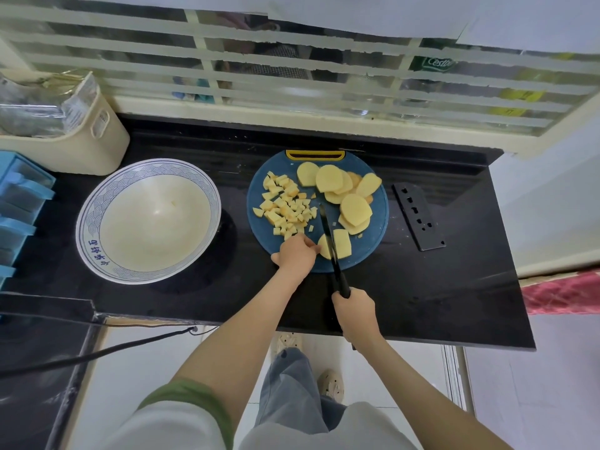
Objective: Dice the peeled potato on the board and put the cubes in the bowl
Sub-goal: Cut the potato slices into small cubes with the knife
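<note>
Your right hand (355,311) grips the knife (331,245), your left hand (297,254) pinches the potato slice (341,243) at the board's (373,251) near edge; next, cut strips.

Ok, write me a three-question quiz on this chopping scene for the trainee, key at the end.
1. True or false: the cubes are already in the bowl.
2. What does the right hand hold? A) the knife B) a peeler C) a spoon
3. Fill in: the left hand steadies a potato ____ on the board under the blade.
Key: 1 false, they lie heaped on the board; 2 A; 3 slice.
</note>
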